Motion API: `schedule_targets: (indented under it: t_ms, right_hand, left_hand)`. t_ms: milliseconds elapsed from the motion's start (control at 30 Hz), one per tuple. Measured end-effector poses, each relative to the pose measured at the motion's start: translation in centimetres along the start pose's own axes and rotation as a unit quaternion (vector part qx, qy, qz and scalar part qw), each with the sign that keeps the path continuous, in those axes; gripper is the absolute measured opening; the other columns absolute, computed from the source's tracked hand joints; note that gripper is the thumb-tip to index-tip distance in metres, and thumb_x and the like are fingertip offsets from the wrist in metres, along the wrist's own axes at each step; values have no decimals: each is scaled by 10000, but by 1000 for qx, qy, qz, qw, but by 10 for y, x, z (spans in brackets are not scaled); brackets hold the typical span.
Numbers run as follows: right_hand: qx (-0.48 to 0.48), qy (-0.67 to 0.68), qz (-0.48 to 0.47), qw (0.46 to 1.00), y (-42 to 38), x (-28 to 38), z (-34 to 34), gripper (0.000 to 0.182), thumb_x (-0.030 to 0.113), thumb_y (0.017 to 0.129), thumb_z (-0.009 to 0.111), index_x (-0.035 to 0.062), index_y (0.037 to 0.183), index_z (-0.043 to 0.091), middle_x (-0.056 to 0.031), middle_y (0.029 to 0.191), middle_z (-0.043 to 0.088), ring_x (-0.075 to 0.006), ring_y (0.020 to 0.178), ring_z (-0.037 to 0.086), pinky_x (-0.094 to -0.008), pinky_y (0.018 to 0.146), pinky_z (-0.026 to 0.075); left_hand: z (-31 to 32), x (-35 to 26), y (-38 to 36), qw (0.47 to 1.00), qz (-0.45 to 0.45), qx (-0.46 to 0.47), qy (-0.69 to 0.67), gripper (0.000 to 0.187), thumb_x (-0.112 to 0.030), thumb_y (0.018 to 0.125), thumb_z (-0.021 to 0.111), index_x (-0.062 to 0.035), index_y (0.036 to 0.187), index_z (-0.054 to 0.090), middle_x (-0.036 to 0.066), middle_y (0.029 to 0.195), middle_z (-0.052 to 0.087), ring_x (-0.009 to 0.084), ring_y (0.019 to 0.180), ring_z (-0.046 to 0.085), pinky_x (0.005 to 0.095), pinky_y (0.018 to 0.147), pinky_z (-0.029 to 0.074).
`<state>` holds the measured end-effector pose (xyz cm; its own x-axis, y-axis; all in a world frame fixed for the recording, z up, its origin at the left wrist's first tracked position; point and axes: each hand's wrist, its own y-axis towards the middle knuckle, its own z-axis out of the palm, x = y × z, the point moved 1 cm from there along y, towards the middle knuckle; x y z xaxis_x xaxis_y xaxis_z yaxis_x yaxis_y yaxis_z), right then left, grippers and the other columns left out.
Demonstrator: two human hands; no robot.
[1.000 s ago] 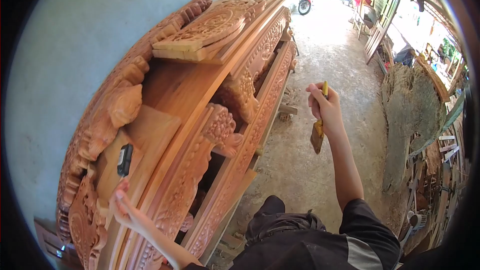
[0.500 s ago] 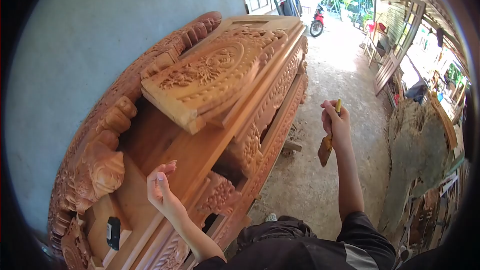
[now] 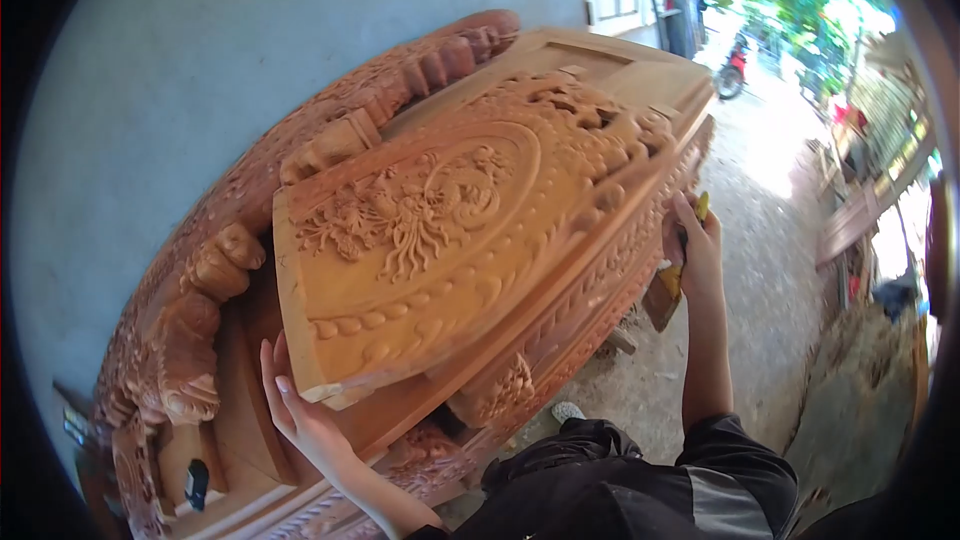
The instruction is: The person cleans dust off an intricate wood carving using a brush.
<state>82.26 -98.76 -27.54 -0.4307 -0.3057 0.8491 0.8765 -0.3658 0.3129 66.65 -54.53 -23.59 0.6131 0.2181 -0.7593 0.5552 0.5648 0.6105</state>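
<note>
Orange-brown carved panel point(image 3: 440, 250) with floral relief; yellow-handled brush point(image 3: 680, 275).
</note>
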Motion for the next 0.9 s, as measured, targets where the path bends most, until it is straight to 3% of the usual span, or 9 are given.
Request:
schedule_targets:
  t_ms: [167, 267, 333, 367, 433, 467, 633, 733, 900]
  right_hand:
    - [102, 29, 28, 994, 59, -19, -11, 347, 319, 1057, 529, -8, 971, 612, -96, 666, 636, -60, 377, 385, -214, 366, 268]
    - [139, -17, 8, 990, 69, -13, -14, 358, 315, 1054, 533, -30, 1006, 614, -99, 677, 644, -50, 386, 384, -206, 375, 261]
    - [145, -40, 1, 989, 70, -11, -17, 375, 312, 1051, 535, -52, 1042, 623, -96, 684, 647, -39, 398, 386, -199, 383, 254]
    - [134, -50, -16, 990, 71, -10, -19, 380, 310, 1049, 538, -60, 1062, 625, -95, 680, 647, -36, 397, 383, -199, 383, 251]
    - [121, -53, -29, 991, 78, -12, -25, 401, 319, 1048, 541, -71, 1086, 630, -98, 662, 646, -29, 390, 365, -193, 386, 240]
    - [131, -50, -21, 990, 80, -9, -24, 401, 319, 1048, 541, -71, 1086, 630, -98, 662, 646, -29, 390, 365, -193, 386, 240]
    - [145, -73, 24, 986, 91, -4, -22, 461, 382, 1041, 551, -70, 1057, 645, -91, 643, 640, -26, 389, 380, -192, 387, 243]
    - [172, -69, 15, 983, 100, -6, -27, 485, 417, 1024, 576, -62, 1015, 655, -70, 623, 619, -26, 392, 395, -189, 385, 247]
    - [162, -83, 31, 983, 107, 6, -22, 417, 365, 985, 658, -50, 945, 660, -33, 634, 592, -46, 473, 478, -195, 444, 323]
  left_hand:
    - [34, -16, 0, 996, -18, -79, 31, 591, -365, 1061, 483, 28, 1494, 397, 204, 1452, 509, 292, 1353, 486, 440, 1147, 373]
    - [40, -30, 11, 996, -59, -38, -59, 590, -352, 1063, 485, 29, 1503, 389, 190, 1449, 516, 292, 1362, 480, 419, 1141, 372]
    - [45, -44, 24, 996, -81, 30, 33, 588, -339, 1063, 488, 38, 1503, 385, 181, 1447, 520, 275, 1358, 483, 384, 1141, 364]
    - [39, -48, 36, 996, -81, 15, 42, 588, -339, 1063, 488, 38, 1503, 385, 181, 1447, 520, 275, 1358, 483, 384, 1141, 364]
    - [32, -49, 59, 973, -168, 100, 125, 583, -320, 1062, 496, 42, 1504, 381, 157, 1443, 531, 224, 1350, 489, 337, 1139, 355]
    - [41, -49, 67, 972, -171, 89, 133, 583, -320, 1062, 496, 42, 1504, 381, 157, 1443, 531, 224, 1350, 489, 337, 1139, 355]
    - [88, -49, 91, 933, -310, 124, 134, 521, -326, 1053, 530, 45, 1416, 491, 72, 1343, 617, 126, 1174, 598, 273, 1015, 465]
    - [93, -42, 106, 922, -355, 75, 132, 498, -349, 1046, 549, 36, 1361, 545, 62, 1279, 650, 116, 1084, 635, 271, 928, 518]
    - [75, -13, 144, 909, -387, 81, 128, 501, -362, 1015, 607, 22, 1334, 574, 88, 1235, 671, 131, 1048, 657, 276, 889, 541]
